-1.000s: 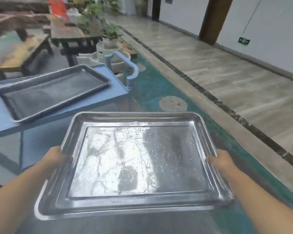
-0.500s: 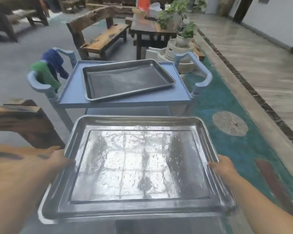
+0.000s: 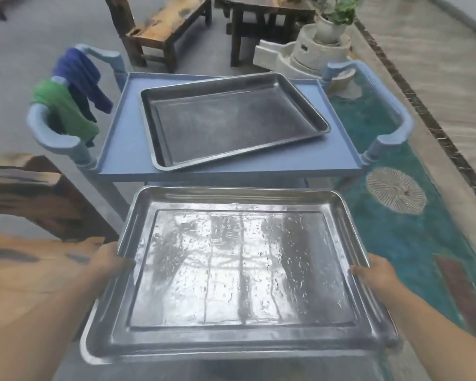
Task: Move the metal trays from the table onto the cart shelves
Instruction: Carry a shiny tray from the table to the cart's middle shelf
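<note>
Closer now, the cart [image 3: 121, 152] fills our view ahead. We hold the tray [image 3: 239, 268] level between left hand [image 3: 107, 264] and right hand [image 3: 375, 276], fingers [image 3: 124, 264] pinching its side rims; beyond our fingers, a second tray [image 3: 231, 119] lies atop the cart.

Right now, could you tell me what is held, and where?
The near tray, by its side rims: left hand on the left, right hand on the right.

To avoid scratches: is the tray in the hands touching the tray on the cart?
Apart. Head view: blue shelf edge shows between held tray and cart tray.
</note>
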The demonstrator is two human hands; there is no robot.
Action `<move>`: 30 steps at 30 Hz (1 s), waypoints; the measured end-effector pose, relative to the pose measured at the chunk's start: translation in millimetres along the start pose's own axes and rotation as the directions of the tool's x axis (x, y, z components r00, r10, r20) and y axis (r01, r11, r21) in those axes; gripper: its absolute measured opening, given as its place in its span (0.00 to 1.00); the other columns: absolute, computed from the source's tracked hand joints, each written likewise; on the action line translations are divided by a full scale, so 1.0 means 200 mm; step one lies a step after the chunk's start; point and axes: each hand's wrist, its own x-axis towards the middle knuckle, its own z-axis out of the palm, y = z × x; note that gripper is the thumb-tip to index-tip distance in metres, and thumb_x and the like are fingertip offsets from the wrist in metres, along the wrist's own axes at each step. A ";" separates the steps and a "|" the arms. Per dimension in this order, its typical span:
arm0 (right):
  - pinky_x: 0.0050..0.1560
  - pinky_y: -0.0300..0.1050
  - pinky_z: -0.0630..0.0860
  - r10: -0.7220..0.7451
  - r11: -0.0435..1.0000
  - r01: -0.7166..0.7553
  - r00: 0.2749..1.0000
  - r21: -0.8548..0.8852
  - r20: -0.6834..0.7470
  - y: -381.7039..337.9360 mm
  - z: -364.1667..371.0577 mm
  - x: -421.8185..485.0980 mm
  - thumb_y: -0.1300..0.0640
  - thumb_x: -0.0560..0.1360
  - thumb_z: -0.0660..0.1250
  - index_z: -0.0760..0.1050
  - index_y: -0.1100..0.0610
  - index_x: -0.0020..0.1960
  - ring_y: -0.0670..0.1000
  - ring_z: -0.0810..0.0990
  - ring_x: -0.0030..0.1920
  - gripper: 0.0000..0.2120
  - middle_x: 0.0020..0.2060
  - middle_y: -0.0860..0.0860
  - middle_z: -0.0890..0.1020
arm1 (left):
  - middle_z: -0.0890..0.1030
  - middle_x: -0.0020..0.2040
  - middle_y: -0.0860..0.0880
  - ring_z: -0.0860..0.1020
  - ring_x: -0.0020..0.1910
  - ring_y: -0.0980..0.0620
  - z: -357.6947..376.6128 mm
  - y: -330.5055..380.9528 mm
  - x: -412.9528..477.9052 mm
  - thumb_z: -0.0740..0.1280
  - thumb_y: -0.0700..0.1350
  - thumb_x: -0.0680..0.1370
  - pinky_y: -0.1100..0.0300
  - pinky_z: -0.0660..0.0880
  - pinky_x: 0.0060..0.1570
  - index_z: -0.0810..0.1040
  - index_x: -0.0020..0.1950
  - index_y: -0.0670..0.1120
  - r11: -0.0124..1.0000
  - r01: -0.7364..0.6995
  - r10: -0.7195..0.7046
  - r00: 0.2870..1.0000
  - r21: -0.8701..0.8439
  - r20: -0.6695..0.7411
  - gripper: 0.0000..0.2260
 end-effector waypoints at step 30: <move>0.36 0.46 0.69 -0.307 0.941 0.288 0.947 -0.175 -0.092 -0.43 0.96 2.00 0.59 0.69 0.77 0.76 0.63 0.40 0.57 0.76 0.37 0.11 0.35 0.58 0.78 | 0.78 0.59 0.34 0.77 0.55 0.37 0.75 0.22 1.67 0.76 0.39 0.71 0.50 0.72 0.53 0.75 0.61 0.35 0.995 -0.047 0.067 0.967 0.086 -0.246 0.22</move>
